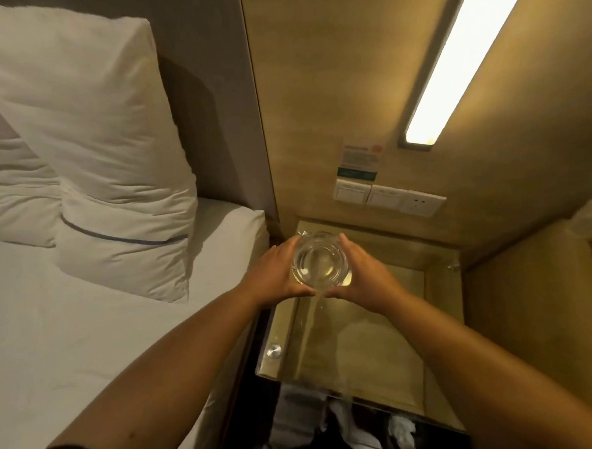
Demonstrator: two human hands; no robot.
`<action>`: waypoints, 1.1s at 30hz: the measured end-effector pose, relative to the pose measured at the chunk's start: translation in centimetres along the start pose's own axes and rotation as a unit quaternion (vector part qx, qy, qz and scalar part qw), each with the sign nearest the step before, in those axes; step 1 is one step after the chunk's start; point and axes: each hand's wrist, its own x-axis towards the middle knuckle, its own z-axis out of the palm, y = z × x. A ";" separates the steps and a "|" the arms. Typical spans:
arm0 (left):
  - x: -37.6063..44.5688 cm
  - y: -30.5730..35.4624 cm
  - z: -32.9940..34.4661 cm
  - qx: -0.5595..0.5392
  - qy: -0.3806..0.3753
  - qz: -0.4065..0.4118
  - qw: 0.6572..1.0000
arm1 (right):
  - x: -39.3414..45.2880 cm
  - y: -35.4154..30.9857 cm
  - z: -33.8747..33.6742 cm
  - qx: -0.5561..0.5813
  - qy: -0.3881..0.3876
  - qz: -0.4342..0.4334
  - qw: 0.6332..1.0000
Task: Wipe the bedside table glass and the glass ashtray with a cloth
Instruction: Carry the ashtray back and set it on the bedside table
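Note:
A round clear glass ashtray (319, 260) is cupped between both hands over the far left part of the bedside table glass (359, 344). My left hand (273, 272) grips its left side and my right hand (362, 272) grips its right side, thumbs meeting at the near rim. Whether the ashtray rests on the glass or is lifted off it cannot be told. The glass top is a square pane with metal studs at its corners. No cloth is in view.
A bed (88, 338) with white pillows (106, 158) lies close on the left. Wall switches and a socket (389, 197) sit behind the table, under a lit strip lamp (464, 57). A wooden panel (531, 297) borders the table's right side.

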 end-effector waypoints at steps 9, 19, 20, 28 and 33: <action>11.3 -9.3 5.3 -0.054 -0.042 -0.017 0.998 | 11.4 8.1 5.7 0.022 -0.015 0.017 0.999; 20.0 -17.7 10.7 -0.058 -0.036 0.024 0.997 | 19.5 14.8 12.7 0.010 0.034 0.012 0.999; 20.6 -18.2 10.9 -0.060 -0.034 0.028 0.997 | 20.1 15.2 13.1 0.006 0.041 0.009 0.999; 23.5 -20.7 12.3 -0.061 -0.035 0.031 0.997 | 23.2 17.4 15.2 -0.059 0.065 -0.022 0.996; 23.9 -21.4 12.5 -0.049 -0.025 0.032 0.998 | 24.1 18.1 15.7 -0.063 0.076 -0.029 0.995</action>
